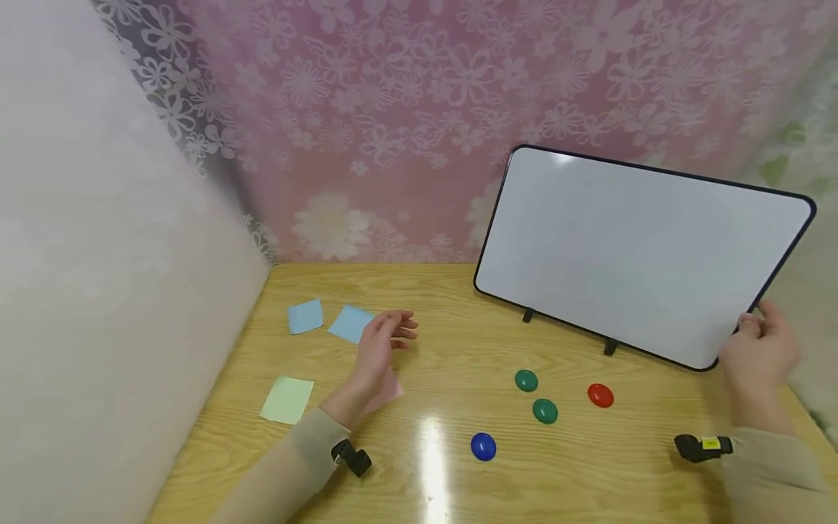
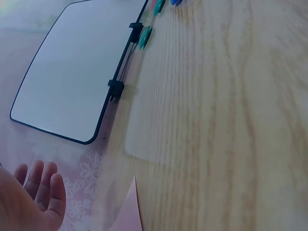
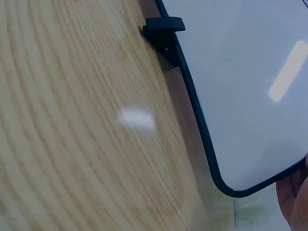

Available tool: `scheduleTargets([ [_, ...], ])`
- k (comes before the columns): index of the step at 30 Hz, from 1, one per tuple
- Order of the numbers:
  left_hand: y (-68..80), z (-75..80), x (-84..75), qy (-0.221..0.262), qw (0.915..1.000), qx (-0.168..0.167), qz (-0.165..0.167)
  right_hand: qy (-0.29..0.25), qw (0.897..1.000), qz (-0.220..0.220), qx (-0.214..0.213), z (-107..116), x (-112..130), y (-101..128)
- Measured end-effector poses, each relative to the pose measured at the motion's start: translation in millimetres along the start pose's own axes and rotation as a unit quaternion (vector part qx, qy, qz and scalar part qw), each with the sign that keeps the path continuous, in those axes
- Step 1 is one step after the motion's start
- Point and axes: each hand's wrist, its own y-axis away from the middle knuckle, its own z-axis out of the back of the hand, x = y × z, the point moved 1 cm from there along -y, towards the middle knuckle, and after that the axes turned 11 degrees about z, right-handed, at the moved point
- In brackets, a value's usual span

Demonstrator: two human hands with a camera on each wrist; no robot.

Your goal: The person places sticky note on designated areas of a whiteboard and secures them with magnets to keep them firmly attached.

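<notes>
head view: right hand point(image 1: 759, 353) grips whiteboard point(image 1: 638, 251) at its lower corner.

Pink note point(image 1: 388, 389) lies mostly hidden, perhaps under left hand point(image 1: 380, 348).

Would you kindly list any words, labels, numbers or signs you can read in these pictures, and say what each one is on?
No text can be read anywhere.
Whiteboard: blank.
Sticky notes, blue, green: blank.
Round magnets, such as the red one: no markings visible.
Yellow tag on the right wrist device: too small to read.
</notes>
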Motion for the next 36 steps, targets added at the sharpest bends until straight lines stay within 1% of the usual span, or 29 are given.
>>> scheduleTargets([
  [4,-1.7,-1.6,-3.2,-0.002,1.0000,0.004,0.007,0.019,0.999,0.015,0.033,-11.2,3.2,4.8],
  [7,-4.9,-4.9,-4.6,-0.008,1.0000,-0.002,0.005,0.040,0.997,0.032,0.051,-18.8,6.1,7.7],
  [10,-12.2,-9.8,-5.5,-0.020,0.9997,-0.012,-0.006,0.033,0.998,0.035,0.051,-25.4,9.1,9.2],
  [13,-21.3,-14.8,-6.5,-0.034,0.9988,-0.029,-0.020,0.040,0.997,0.043,0.048,-32.1,11.7,10.5],
  [15,-27.9,-17.2,-7.6,-0.051,0.9971,-0.047,-0.032,0.046,0.996,0.052,0.050,-37.5,13.1,11.4],
  [18,-38.6,-18.6,-9.6,-0.090,0.9922,-0.075,-0.043,0.062,0.994,0.071,0.047,-47.6,15.7,13.5],
  [20,-44.7,-18.9,-12.8,-0.115,0.9886,-0.085,-0.048,0.063,0.994,0.068,0.055,-52.9,18.5,15.4],
  [22,-50.5,-18.6,-16.2,-0.131,0.9863,-0.084,-0.053,0.066,0.993,0.079,0.055,-58.6,22.1,18.1],
  [29,-66.4,-19.1,-31.0,-0.174,0.9800,-0.066,-0.070,0.059,0.989,0.082,0.105,-70.7,31.0,25.7],
  [32,-75.2,-18.4,-32.7,-0.186,0.9770,-0.071,-0.077,0.064,0.988,0.095,0.102,-77.6,33.1,27.5],
  [36,-83.9,-15.2,-32.4,-0.191,0.9756,-0.085,-0.068,0.068,0.987,0.108,0.097,-87.5,36.4,30.6],
])
